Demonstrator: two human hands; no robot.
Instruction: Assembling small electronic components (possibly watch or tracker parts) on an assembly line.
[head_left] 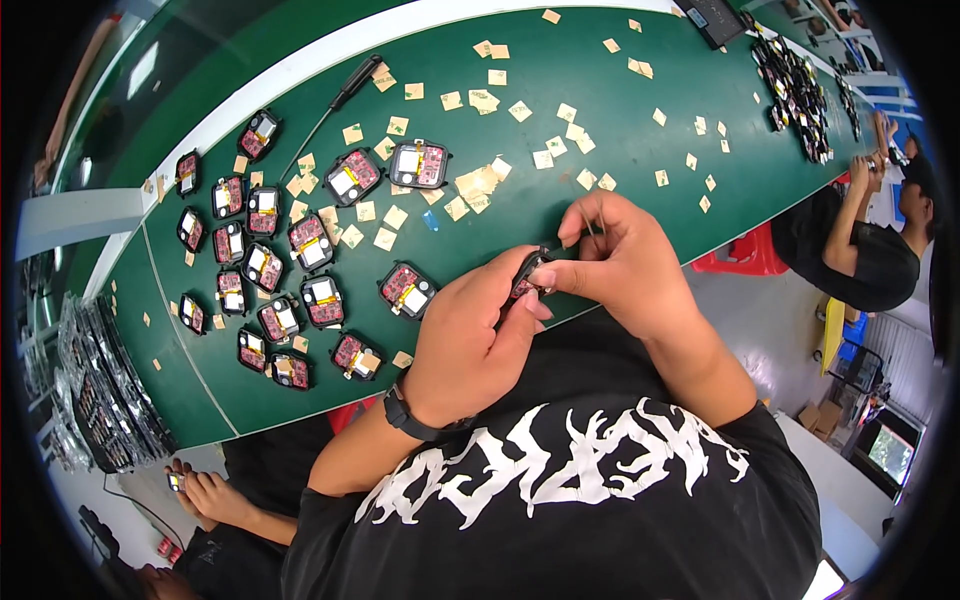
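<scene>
My left hand grips an opened watch case, tilted on edge above the table's near edge; fingers hide much of it. My right hand is closed around what looks like slim metal tweezers, with its thumb pressed at the case's right side. What the thumb touches there is hidden. Left of my hands lies another opened watch case with a red board and a white battery. Two more, one watch case and its neighbour, lie farther back.
Several opened watch cases spread over the green table at left. Beige adhesive squares are scattered about. A screwdriver lies at the back. Dark parts are heaped at far right. Co-workers sit at both sides.
</scene>
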